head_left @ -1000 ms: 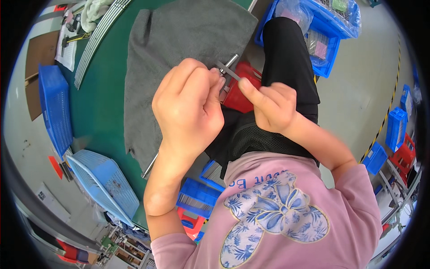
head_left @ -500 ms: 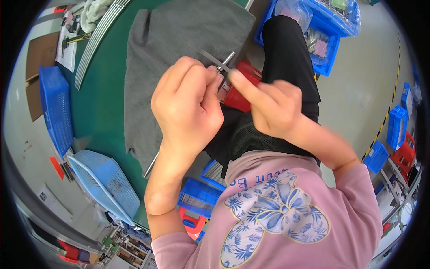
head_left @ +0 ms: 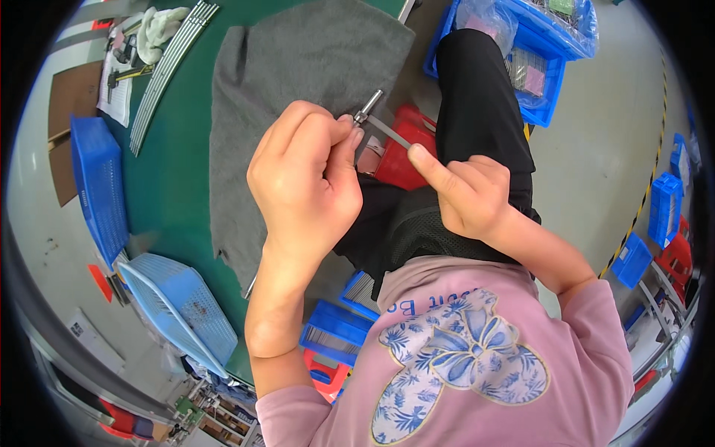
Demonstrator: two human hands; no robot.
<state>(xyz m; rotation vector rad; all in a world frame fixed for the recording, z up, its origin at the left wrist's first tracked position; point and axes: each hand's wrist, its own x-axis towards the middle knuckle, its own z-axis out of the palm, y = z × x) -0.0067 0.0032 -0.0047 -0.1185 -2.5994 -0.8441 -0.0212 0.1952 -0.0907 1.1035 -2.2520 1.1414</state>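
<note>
My left hand (head_left: 305,175) is closed, thumb and bent fingers pinching a short shiny metal rod (head_left: 372,103). The rod has a wider collar near the fingertips, and its free end points up and to the right; the rest is hidden in the hand. My right hand (head_left: 475,200) grips a narrow flat grey file (head_left: 392,135), index finger stretched along it. The file's far end meets the rod at or just beside the collar. Both hands are above my lap, next to a grey cloth (head_left: 298,67) spread over the green table (head_left: 167,186).
Long metal rods (head_left: 167,82) lie on the table's far left, near a white glove (head_left: 160,30) and calipers (head_left: 130,73). A blue basket (head_left: 100,186) and a light-blue basket (head_left: 179,298) stand along the left. Blue bins (head_left: 551,97) with parts sit beyond my leg, near a red stool (head_left: 410,149).
My right hand has drawn back to the right and slightly down, pulling the file so only its end reaches the rod. My left hand still holds the rod, shifted slightly left.
</note>
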